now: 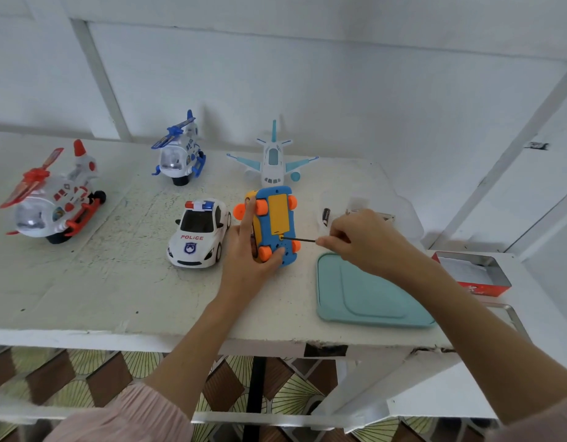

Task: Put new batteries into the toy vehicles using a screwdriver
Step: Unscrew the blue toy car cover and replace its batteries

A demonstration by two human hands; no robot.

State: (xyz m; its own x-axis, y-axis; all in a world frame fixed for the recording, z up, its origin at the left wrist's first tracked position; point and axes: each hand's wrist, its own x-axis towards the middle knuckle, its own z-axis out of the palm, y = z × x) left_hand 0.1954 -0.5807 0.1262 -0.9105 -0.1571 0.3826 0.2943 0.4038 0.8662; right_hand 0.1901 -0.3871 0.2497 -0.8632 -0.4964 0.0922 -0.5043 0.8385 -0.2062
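A blue toy car (276, 224) with orange wheels lies tipped up, its underside with a yellow battery cover facing me. My left hand (248, 253) grips it from the left, thumb on the lower end. My right hand (362, 240) pinches a thin dark screwdriver (299, 239) whose tip sits at the screw just below the yellow cover. A dark battery (326, 216) lies in a clear container behind my right hand.
On the white table (116, 282) stand a police car (197, 234), a red helicopter (52, 199), a blue helicopter (180, 151) and a white plane (272, 159). A teal lid (365, 298) lies at front right; a red metal tin (473, 272) sits further right.
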